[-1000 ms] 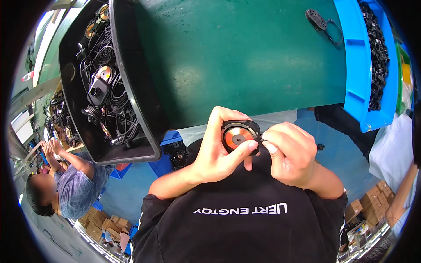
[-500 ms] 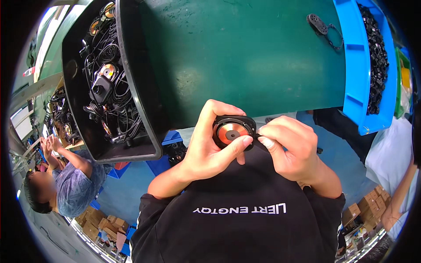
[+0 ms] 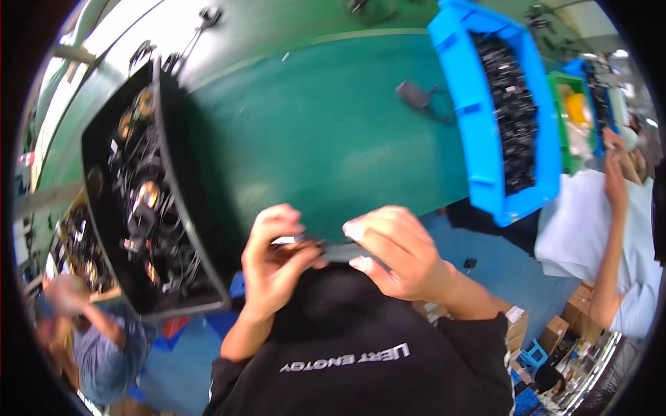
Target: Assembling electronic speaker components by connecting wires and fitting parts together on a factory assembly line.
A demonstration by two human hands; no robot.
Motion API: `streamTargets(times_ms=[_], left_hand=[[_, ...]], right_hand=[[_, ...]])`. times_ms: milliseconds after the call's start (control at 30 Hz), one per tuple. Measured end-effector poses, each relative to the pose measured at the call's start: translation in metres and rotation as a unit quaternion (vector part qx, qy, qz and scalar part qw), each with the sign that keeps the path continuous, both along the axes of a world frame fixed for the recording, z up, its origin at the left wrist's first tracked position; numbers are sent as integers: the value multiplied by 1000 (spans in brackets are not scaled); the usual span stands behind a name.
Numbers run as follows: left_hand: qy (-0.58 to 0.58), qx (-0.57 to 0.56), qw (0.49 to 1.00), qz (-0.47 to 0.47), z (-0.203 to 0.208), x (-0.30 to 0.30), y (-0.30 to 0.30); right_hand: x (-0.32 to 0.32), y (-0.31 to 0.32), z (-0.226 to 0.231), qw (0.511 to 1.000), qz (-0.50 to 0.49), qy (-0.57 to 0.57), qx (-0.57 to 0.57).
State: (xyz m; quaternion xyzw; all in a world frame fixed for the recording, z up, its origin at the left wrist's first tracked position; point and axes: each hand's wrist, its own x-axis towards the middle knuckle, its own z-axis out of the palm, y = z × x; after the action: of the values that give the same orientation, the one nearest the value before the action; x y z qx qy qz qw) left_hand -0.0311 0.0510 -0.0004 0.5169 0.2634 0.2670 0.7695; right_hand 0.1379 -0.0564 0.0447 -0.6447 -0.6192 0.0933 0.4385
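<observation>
My left hand [image 3: 267, 274] is closed around a round black part with a copper-coloured disc [image 3: 309, 247]. The part is tilted and blurred, and my fingers cover most of it. To its right, apart from it, my right hand [image 3: 402, 256] is raised with thumb and forefinger spread and nothing visible between them. Both hands are in front of my body, by the near edge of the green table [image 3: 326, 139]. A small dark oval piece with a loop [image 3: 414, 95] lies on the far right of the table.
On the left stands a black bin [image 3: 186, 201] with cables and copper-disc parts. A blue bin [image 3: 458, 80] full of small black pieces is on the right, with a green bin [image 3: 569, 163] beyond it. One person [image 3: 114, 360] is at left, another person's arm [image 3: 610, 236] at right.
My right hand has come away from the round part, its fingers now apart. My left hand has tilted the part and sits lower left in the view. The whole view has shifted.
</observation>
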Motion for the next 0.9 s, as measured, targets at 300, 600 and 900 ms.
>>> streamTargets(times_ms=[300, 600, 900], left_hand=[[-207, -234, 950, -6, -20, -2, 17], [-235, -427, 873, -22, -4, 7, 7], [-177, -209, 961, -34, -5, 19, -14]], right_hand=[[225, -62, -21, 901, -275, -254, -220], [226, -73, -14, 921, -327, -132, -168], [-18, 10, -10, 980, 48, 182, -62]])
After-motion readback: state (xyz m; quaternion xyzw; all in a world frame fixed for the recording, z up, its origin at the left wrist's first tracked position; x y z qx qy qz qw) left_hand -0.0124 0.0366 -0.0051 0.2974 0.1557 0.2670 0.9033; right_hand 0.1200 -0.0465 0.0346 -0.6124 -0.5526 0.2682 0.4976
